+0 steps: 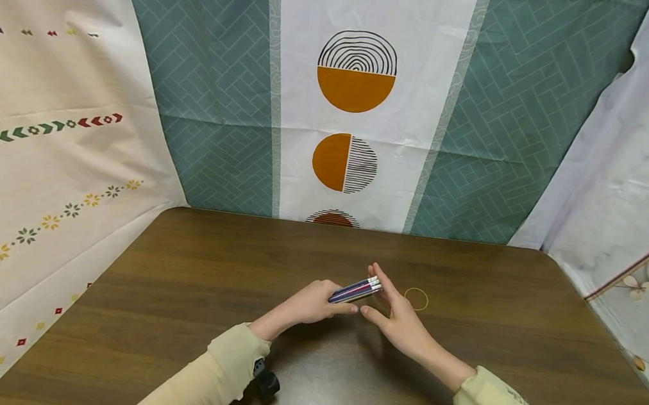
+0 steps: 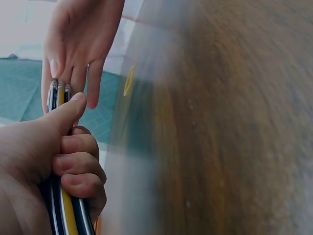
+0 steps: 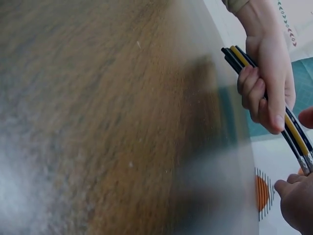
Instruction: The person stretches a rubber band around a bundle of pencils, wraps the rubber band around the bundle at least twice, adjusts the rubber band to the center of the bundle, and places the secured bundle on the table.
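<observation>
A bundle of several pencils [image 1: 355,291], striped in dark, white, yellow and red, is held above the table in my left hand [image 1: 310,302]. In the left wrist view, the curled fingers [image 2: 80,164] wrap round the pencils, with the thumb lying along them. Their silvery ferrule ends point toward my right hand [image 1: 401,322]. That hand has its fingers extended at the ferrule ends, its thumb spread apart below them. A thin yellow rubber band [image 1: 428,300] lies on the table just beyond the right hand.
The brown wooden table [image 1: 227,252] spreads under both hands. Behind it hangs a green and white patterned cloth [image 1: 224,91], with pale cloths along the left and right sides. A dark device [image 1: 268,384] is strapped at the left wrist.
</observation>
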Available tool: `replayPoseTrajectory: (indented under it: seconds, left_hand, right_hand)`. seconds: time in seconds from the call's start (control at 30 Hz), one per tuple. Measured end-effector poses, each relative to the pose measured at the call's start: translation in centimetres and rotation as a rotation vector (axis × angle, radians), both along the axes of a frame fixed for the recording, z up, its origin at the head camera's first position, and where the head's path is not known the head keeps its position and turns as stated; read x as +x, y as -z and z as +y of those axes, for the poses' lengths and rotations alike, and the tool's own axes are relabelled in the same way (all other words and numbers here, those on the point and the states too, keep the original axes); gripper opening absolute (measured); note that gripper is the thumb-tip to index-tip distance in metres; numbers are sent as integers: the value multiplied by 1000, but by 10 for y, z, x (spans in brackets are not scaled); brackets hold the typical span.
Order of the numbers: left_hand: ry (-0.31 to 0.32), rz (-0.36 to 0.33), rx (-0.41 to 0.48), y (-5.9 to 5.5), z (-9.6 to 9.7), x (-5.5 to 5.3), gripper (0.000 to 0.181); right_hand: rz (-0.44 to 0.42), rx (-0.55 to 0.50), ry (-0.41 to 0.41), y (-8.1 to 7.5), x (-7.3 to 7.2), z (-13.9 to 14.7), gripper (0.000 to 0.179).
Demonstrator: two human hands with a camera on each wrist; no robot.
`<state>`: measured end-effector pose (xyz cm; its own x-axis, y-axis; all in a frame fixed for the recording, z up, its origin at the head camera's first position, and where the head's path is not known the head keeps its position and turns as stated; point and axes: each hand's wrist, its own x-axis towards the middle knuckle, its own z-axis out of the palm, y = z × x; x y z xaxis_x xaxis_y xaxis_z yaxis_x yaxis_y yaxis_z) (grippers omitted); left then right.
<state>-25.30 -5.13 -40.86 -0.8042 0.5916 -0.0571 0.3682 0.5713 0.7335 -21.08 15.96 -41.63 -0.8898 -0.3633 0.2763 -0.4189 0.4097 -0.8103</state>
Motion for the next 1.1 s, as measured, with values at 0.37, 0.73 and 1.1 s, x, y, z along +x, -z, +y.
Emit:
replayPoseTrajectory:
  seconds: [0.37,0.73,1.1]
  left_hand:
    - [-20,20,-9,-1,-4,0,30]
    - [33,23,8,0,-6,-2,32]
    - [45,49,-14,0,-8,-3,35]
  right_hand:
    - [11,40,9,-6,-11,29,60]
    - [186,295,177,-4,-29,76,27]
    - [145,504,75,-1,-30,98,21]
